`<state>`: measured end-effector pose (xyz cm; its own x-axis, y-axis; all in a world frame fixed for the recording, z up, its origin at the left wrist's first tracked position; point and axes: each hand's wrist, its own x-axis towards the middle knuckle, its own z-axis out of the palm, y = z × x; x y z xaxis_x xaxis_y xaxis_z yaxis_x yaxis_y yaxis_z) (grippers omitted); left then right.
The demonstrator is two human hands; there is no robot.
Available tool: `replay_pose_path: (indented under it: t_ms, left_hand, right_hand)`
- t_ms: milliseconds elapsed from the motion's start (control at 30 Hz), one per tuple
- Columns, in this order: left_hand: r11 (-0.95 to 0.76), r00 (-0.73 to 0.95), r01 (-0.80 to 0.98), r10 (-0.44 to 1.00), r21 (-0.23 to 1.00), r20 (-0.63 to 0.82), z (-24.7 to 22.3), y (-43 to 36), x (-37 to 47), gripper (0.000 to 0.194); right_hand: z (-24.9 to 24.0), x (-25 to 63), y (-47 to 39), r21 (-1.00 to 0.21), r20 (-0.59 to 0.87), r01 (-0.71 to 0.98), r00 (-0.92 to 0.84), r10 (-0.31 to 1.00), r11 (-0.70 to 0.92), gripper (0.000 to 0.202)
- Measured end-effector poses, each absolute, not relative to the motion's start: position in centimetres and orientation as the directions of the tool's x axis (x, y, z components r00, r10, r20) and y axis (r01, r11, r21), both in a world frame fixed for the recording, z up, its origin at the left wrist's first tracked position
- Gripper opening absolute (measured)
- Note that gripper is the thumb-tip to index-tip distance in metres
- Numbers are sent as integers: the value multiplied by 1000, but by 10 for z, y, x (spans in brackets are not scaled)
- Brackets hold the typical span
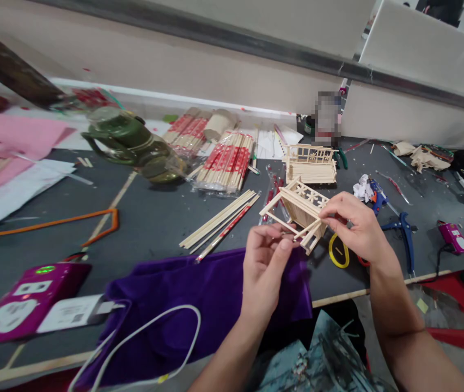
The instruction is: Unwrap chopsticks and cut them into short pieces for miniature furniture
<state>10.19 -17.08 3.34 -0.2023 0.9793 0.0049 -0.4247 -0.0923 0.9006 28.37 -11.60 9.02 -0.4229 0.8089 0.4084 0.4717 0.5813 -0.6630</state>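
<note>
A small chair-like model (306, 214) built from pale wooden sticks is tilted in the air between my hands. My left hand (262, 269) has its thumb and fingers closed on the lower stick ends of the model. From the other side, my right hand (354, 228) pinches its upper right edge between thumb and fingertips. The fingertips partly hide where the sticks meet. Behind the model, a finished-looking miniature stick bench (311, 170) with a railed back stands on the table. Loose chopsticks (219, 220), one with red paper, lie left of my hands.
Wrapped chopstick bundles (227, 163) and a green jug (134, 144) stand farther back. Purple cloth (175, 305) lies in front, crossed by a white cable (191, 307). Yellow-handled scissors (332, 253), a blue cutter (407, 239) and magenta power sockets (455, 238) are at right.
</note>
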Motion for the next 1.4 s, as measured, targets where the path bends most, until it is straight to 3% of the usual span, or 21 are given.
replay_pose_path:
  t_ms: [100, 200, 367, 500, 633, 767, 867, 967, 1100, 1400]
  left_hand:
    - [-144, -172, -144, 978, 979, 119, 35, -179, 97, 26]
    - [-133, -107, -19, 986, 991, 130, 35, -182, 87, 25]
    - [-36, -150, -49, 988, 998, 28, 31, -187, 69, 23]
    - [35, -211, -83, 976, 996, -52, 24, -193, 55, 27]
    - [104, -223, -170, 964, 980, -141, 18, -200, 40, 30]
    - [134, -243, -215, 952, 967, -186, 14, -205, 25, 32]
    - [127, -273, -237, 943, 963, -191, 11, -207, 19, 32]
    - [141, -281, -264, 935, 954, -216, 9, -207, 17, 34]
    - [144, -289, -288, 929, 947, -230, 12, -206, 17, 36]
    - [43, -229, -330, 965, 943, -125, 51, -174, 45, 36]
  right_hand:
    - [91, 276, -121, -662, 424, 451, -433, 795, 599, 14]
    - [92, 264, -126, -636, 431, 458, -456, 778, 621, 16]
    - [91, 246, -135, -632, 468, 411, -472, 747, 656, 16]
    - [73, 250, -141, -758, 487, 338, -277, 828, 558, 10]
    - [41, 266, -143, -808, 295, 512, -80, 952, 293, 13]
    - [14, 275, -149, -828, 104, 546, -73, 992, 127, 26]
    - [2, 270, -152, -904, -23, 427, -95, 995, 20, 39]
    - [-6, 259, -151, -983, -129, 156, -180, 975, -101, 50]
    - [-8, 243, -146, -976, -166, -108, -205, 965, -191, 61]
    - [31, 264, -135, -975, -38, -217, -36, 999, -45, 41]
